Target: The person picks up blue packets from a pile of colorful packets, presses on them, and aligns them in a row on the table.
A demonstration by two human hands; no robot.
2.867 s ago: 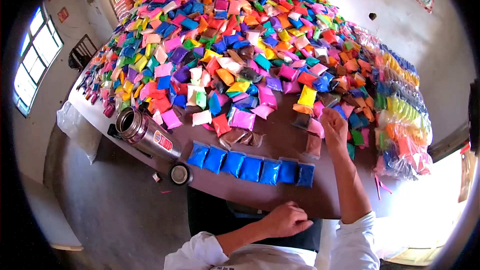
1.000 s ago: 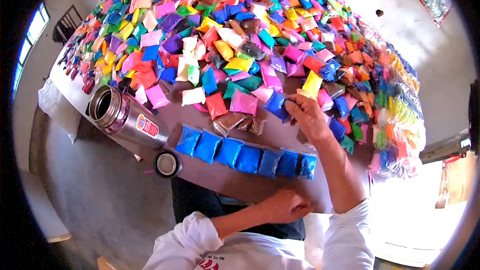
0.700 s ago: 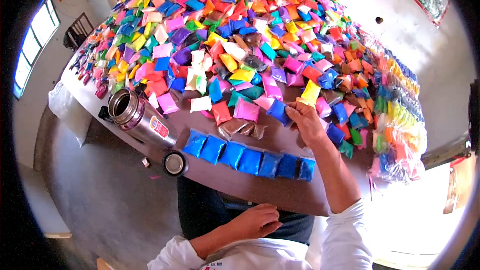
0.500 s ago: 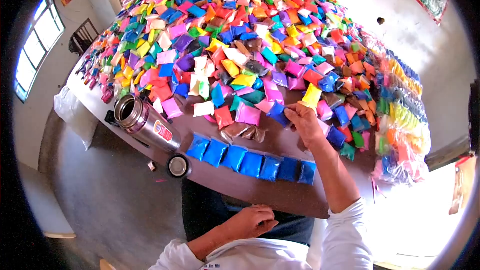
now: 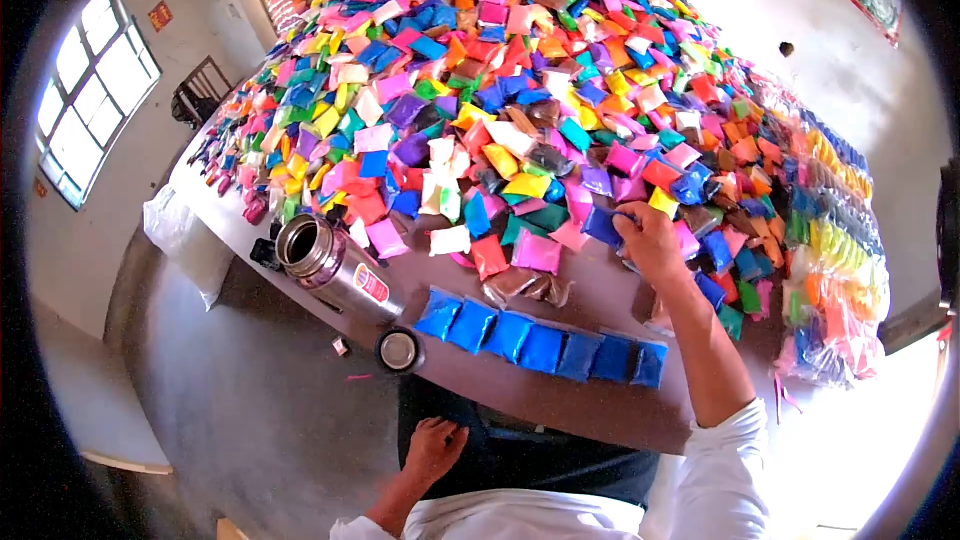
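My right hand [image 5: 650,240] reaches over the front of a heap of small coloured packets [image 5: 500,70]. Its fingers pinch a dark blue packet [image 5: 602,227] at the heap's edge. Nearer to me, a row of several blue packets [image 5: 541,347] lies along the table [image 5: 520,387]. My left hand [image 5: 435,448] rests low over my lap, off the table, with its fingers curled; nothing shows in it.
At the table's left edge, an open steel flask [image 5: 335,270] leans beside its round lid [image 5: 399,349]. Clear bags of packets [image 5: 835,260] hang at the right. A white bag [image 5: 188,240] stands beyond the left edge.
The view has shifted, so the table things appear farther right. My left hand has moved left and lower over my lap. My right hand stays at the dark blue packet.
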